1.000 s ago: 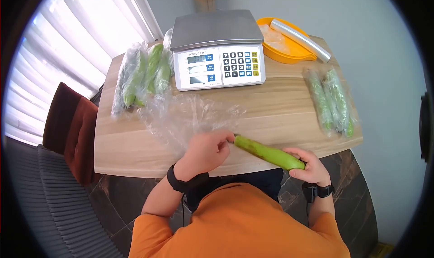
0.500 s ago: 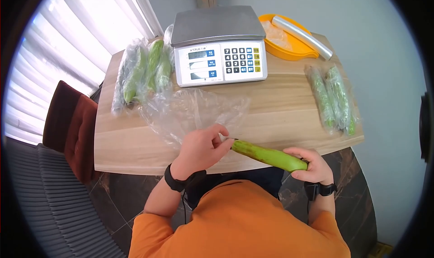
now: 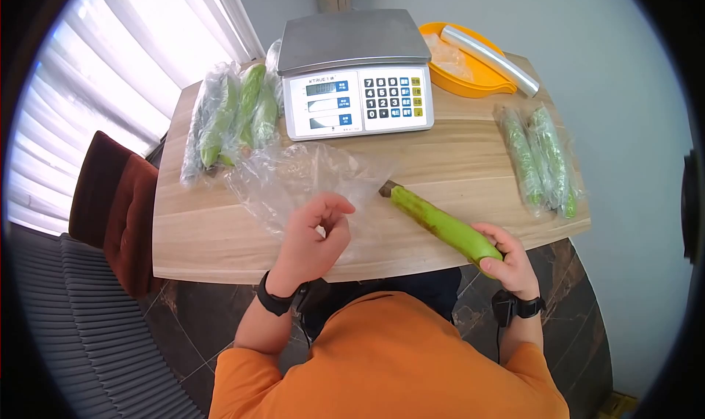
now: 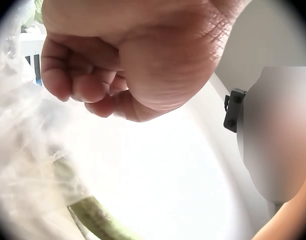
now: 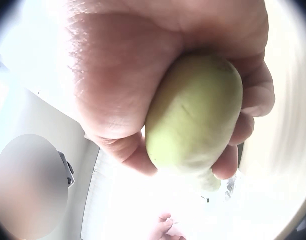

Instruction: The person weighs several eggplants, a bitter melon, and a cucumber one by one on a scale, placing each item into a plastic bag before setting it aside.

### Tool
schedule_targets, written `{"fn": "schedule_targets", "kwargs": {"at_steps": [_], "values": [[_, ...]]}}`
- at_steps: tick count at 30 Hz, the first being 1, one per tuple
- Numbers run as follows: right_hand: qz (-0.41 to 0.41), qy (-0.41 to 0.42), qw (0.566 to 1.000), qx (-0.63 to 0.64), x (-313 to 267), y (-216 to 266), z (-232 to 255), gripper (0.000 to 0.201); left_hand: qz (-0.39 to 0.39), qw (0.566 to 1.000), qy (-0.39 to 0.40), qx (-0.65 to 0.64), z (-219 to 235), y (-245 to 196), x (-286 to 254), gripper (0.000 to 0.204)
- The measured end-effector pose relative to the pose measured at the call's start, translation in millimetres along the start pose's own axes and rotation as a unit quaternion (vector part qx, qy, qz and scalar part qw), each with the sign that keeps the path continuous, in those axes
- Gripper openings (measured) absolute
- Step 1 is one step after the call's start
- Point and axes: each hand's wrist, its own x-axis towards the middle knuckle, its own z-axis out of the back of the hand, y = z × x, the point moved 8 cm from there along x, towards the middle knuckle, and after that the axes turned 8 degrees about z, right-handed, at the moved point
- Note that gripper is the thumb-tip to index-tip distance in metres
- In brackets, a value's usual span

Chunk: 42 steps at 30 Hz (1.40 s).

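A long green eggplant point(image 3: 440, 224) with brownish streaks and a dark stem end lies slantwise over the table's front edge. My right hand point(image 3: 514, 261) grips its thick lower end, fingers wrapped round it. The right wrist view shows the rounded pale-green end of the eggplant point(image 5: 195, 115) inside the grip. My left hand point(image 3: 317, 232) is apart from the eggplant, fingers curled in toward the thumb; a small pale spot shows between them, and I cannot tell whether it is a held scrap. Beneath and beyond this hand spreads a crumpled clear plastic bag point(image 3: 294, 171).
A digital scale point(image 3: 356, 81) stands at the back of the wooden table point(image 3: 198, 235). Bagged green eggplants point(image 3: 246, 118) lie at left, more bagged ones point(image 3: 540, 158) at right. An orange tray point(image 3: 470, 88) holds clear plastic and a plastic film roll point(image 3: 488, 59).
My left hand has drawn back left and toward me from the eggplant's stem end. The right hand keeps its grip, and the stem end has swung up and away from the body.
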Motion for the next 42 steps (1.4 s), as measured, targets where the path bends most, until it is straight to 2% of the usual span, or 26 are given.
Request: {"fn": "schedule_targets", "kwargs": {"at_steps": [1,3,4,7,9,12,13,16,17,18,20,24,27,30,33,35,36,37,38,39,41,42], "values": [[-0.01,-0.011,1.0,0.018,0.1,-0.2,0.7,0.052,-0.013,1.0,0.013,-0.006,-2.1,-3.7,-1.6,0.017],[-0.013,0.055,0.998,0.029,0.2,-2.0,-2.3,0.053,-0.04,0.998,0.037,-0.017,-9.1,-10.3,-6.9,0.017],[-0.014,0.089,0.995,0.035,0.3,-2.2,-5.3,0.053,-0.043,0.996,0.073,-0.01,-18.7,-13.1,-8.5,0.017],[-0.025,0.107,0.993,0.046,6.4,-0.6,-21.6,0.054,-0.054,0.98,0.189,0.007,-53.5,-24.9,-17.0,0.016],[-0.056,0.058,0.992,0.098,12.7,-2.0,-30.6,0.052,-0.064,0.959,0.276,0.014,-78.4,-35.0,-26.8,0.015],[-0.058,-0.011,0.979,0.194,22.1,-14.2,-37.9,0.048,-0.104,0.938,0.33,-0.023,-102.6,-54.2,-34.1,0.015],[-0.052,-0.032,0.972,0.229,24.8,-17.4,-39.9,0.047,-0.093,0.933,0.346,-0.023,-110.7,-58.8,-34.8,0.015],[-0.044,0.001,0.958,0.284,32.5,-7.1,-58.6,0.045,-0.152,0.929,0.337,-0.028,-133.4,-69.9,-37.0,0.014],[-0.063,-0.036,0.968,0.239,32.3,-5.9,-59.9,0.043,-0.165,0.929,0.328,-0.05,-139.4,-74.1,-38.7,0.013],[-0.071,-0.024,0.981,0.18,34.6,-5.3,-63.7,0.041,-0.193,0.926,0.317,-0.062,-142.7,-81.5,-38.8,0.013],[-0.068,-0.022,0.985,0.156,36.3,-5.5,-67.4,0.041,-0.247,0.919,0.295,-0.085,-145.7,-99.5,-40.9,0.013],[-0.056,-0.018,0.977,0.204,38.8,-9.9,-75.6,0.039,-0.241,0.912,0.315,-0.104,-160.0,-109.9,-39.8,0.01],[-0.054,-0.021,0.969,0.24,41.0,-13.3,-80.0,0.038,-0.306,0.892,0.32,-0.093,-178.7,-116.3,-53.2,0.008],[-0.05,-0.029,0.951,0.302,40.8,-18.5,-78.6,0.037,-0.312,0.868,0.38,-0.063,-186.8,-121.9,-70.8,0.005],[-0.043,-0.032,0.916,0.398,41.5,-22.5,-72.7,0.036,-0.346,0.885,0.306,-0.051,-158.5,-136.4,-65.2,0.012],[-0.047,-0.023,0.866,0.497,40.6,-25.2,-67.5,0.036,-0.373,0.894,0.236,-0.083,-126.0,-141.1,-54.3,0.016],[-0.049,-0.017,0.84,0.54,40.8,-26.4,-65.9,0.035,-0.386,0.896,0.193,-0.11,-106.1,-138.2,-46.4,0.017],[-0.043,-0.017,0.821,0.57,42.4,-24.2,-63.2,0.035,-0.396,0.904,0.142,-0.078,-85.9,-127.5,-36.6,0.02],[-0.033,-0.025,0.819,0.573,43.5,-23.7,-61.1,0.035,-0.403,0.909,0.092,-0.046,-67.7,-111.7,-28.9,0.023],[-0.013,-0.04,0.828,0.559,44.8,-21.6,-57.7,0.034,-0.328,0.943,0.012,-0.055,-48.8,-82.6,-17.2,0.031],[0.055,-0.125,0.928,0.347,37.6,-16.0,-49.2,0.034,-0.178,0.977,-0.078,-0.085,-33.3,-42.5,3.9,0.042],[0.056,-0.137,0.938,0.314,38.1,-15.8,-47.8,0.034,-0.106,0.984,-0.088,-0.109,-32.7,-26.4,13.8,0.046]]}}
